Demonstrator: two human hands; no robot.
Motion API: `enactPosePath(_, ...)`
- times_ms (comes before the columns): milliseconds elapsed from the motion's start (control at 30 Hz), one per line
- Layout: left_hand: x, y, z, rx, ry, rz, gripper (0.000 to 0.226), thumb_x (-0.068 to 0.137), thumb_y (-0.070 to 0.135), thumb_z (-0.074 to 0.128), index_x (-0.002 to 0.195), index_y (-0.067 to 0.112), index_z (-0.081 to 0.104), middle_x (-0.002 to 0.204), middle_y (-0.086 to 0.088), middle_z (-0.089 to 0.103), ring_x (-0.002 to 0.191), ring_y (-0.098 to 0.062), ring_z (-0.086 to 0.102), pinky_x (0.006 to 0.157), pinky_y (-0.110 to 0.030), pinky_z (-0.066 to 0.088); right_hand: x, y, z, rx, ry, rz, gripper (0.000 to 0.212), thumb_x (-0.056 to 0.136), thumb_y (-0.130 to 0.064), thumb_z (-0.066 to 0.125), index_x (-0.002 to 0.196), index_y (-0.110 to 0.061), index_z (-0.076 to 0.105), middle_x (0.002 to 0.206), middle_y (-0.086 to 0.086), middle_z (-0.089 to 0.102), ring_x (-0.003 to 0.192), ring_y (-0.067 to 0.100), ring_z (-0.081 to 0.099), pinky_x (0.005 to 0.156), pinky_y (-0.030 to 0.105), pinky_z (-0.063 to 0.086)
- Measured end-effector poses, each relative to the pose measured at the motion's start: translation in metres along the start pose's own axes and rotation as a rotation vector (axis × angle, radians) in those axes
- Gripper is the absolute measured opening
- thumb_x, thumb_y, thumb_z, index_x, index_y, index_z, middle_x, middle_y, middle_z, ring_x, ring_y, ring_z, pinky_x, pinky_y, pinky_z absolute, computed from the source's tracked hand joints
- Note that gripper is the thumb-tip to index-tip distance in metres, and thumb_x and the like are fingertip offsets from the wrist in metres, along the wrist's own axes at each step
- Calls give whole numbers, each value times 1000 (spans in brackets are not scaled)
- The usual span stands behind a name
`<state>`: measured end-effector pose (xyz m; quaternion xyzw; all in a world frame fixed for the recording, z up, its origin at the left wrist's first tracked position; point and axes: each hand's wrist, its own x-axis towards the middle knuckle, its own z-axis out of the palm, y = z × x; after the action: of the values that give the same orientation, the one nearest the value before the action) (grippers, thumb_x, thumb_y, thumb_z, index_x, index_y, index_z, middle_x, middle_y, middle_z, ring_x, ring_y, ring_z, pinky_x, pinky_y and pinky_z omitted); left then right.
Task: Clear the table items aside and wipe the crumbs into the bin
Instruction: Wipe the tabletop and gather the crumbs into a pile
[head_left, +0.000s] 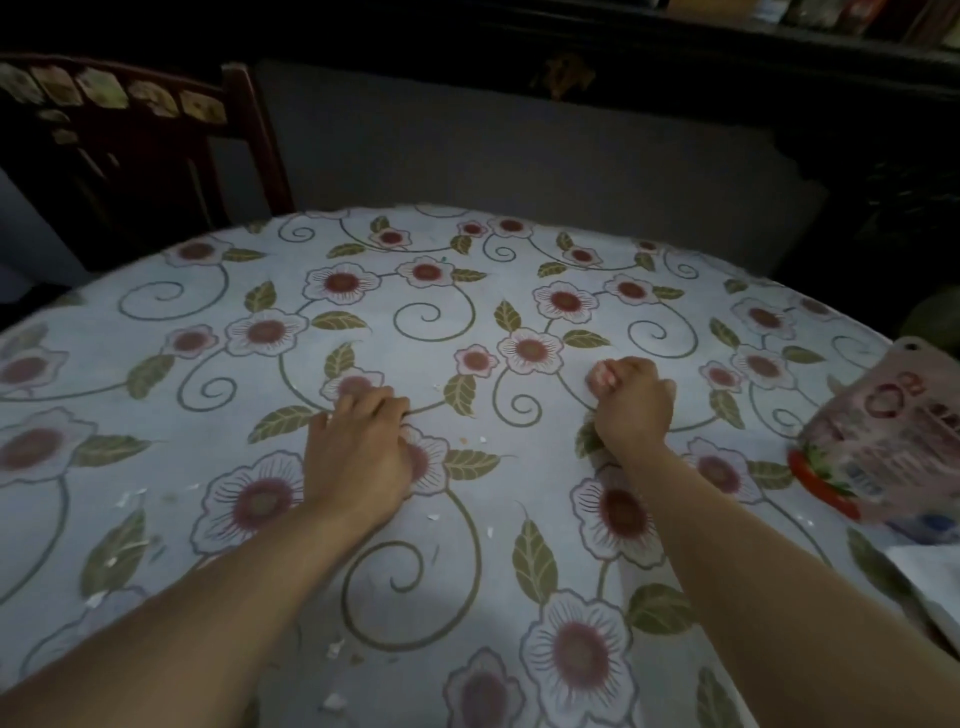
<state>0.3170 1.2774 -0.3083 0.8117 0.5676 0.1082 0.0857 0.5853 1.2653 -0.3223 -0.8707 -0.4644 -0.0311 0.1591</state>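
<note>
White crumbs (332, 649) lie scattered over the floral tablecloth (426, 312), mostly along the near and left side, with a few crumbs (470, 440) between my hands. My left hand (358, 447) rests palm down on the cloth, fingers bent, fingertips touching the table, nothing visible in it. To the right, my right hand (631, 405) is closed in a fist on the table. A small pink-white wad (600, 376) sticks out of its far side; what the wad is cannot be told.
A translucent plastic bag (883, 441) with pink print and a red-rimmed thing inside lies at the table's right edge. White paper (930, 566) sits just below it. A dark wooden chair (130, 156) stands beyond the far left edge. A dark cabinet stands behind.
</note>
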Motion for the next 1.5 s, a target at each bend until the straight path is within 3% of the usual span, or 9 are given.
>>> enactPosePath(133,2,-1,-3,-46,-21,6,47,90,19,46,136,20,46,145,6,39,139,-17,25,110,-40,29,-23,-41,-4,308,13,-34,27,81,9,44,92,-6,64,113,9,58,106,30,50,88,40,43)
enactPosePath(300,-7,-14,-11,-104,-107,13,48,93,15,43,141,22,41,154,7,30,143,-16,23,115,-42,23,-97,-94,-4,480,-151,-316,46,77,12,45,103,-18,67,113,-2,58,100,16,44,84,25,38)
enactPosePath(467,-36,-30,-31,-62,-72,57,33,90,11,46,120,21,57,123,0,63,116,-24,53,96,-38,37,-188,-100,-32,617,-369,-674,52,67,-16,32,95,-9,75,107,3,70,94,20,58,84,32,48)
enactPosePath(567,-37,-53,-42,-66,2,16,33,88,9,49,118,18,59,117,-2,66,111,-25,56,92,-38,40,-200,-105,-56,804,-635,-577,43,67,-5,38,88,-2,75,94,5,72,90,7,61,86,16,47)
enactPosePath(733,-16,-83,-43,10,-26,-105,43,95,16,38,137,15,44,146,-3,43,136,-21,35,108,-40,27,-104,-113,-59,927,-334,-16,30,89,14,36,86,2,64,68,-4,62,46,2,58,38,12,43)
enactPosePath(867,-10,-90,-26,-16,8,-105,44,94,19,35,135,11,49,145,-7,45,134,-24,39,107,-41,33,-29,-101,-9,629,-89,128,19,89,-12,48,87,-12,66,86,6,68,77,24,64,72,39,57)
enactPosePath(1000,-11,-97,-16,-21,69,-67,48,92,16,38,138,12,48,149,-8,42,138,-26,37,111,-45,33,-17,-124,20,408,-60,-13,20,89,-11,52,98,-12,70,104,9,59,108,27,52,95,35,37)
enactPosePath(1200,-7,-101,-20,-76,11,-73,46,96,14,37,141,18,43,153,-2,35,142,-22,30,114,-42,28,-59,-179,19,372,-235,-394,51,74,15,45,114,-9,64,121,6,57,106,30,51,86,39,47)
enactPosePath(1500,-29,-101,-51,-68,-108,-66,39,96,16,39,132,23,53,142,2,51,131,-19,44,107,-35,34,-222,-172,-18,670,-527,-965,28,81,-17,49,86,-11,76,96,3,73,92,15,64,82,32,50)
